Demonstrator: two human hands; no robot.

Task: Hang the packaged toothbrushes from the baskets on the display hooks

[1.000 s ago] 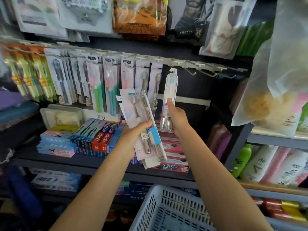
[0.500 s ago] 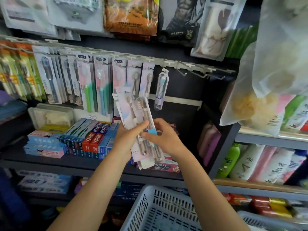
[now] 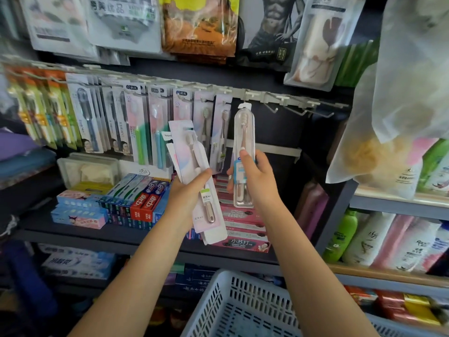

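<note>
The right hand [image 3: 252, 176] grips a clear toothbrush pack [image 3: 243, 142], fingers curled round its lower half, thumb on the front. The pack stands upright with its top tab right at the hook rail [image 3: 279, 98]; whether the tab is on a hook I cannot tell. Left of that pack, the left hand [image 3: 189, 190] clamps a fan of flat carded packs [image 3: 192, 154], tilted, thumb across the front one. More toothbrush packs [image 3: 136, 122] hang along the rail further left. Bare hooks [image 3: 303, 111] stick out to the pack's right. A white basket [image 3: 243, 305] sits below it.
</note>
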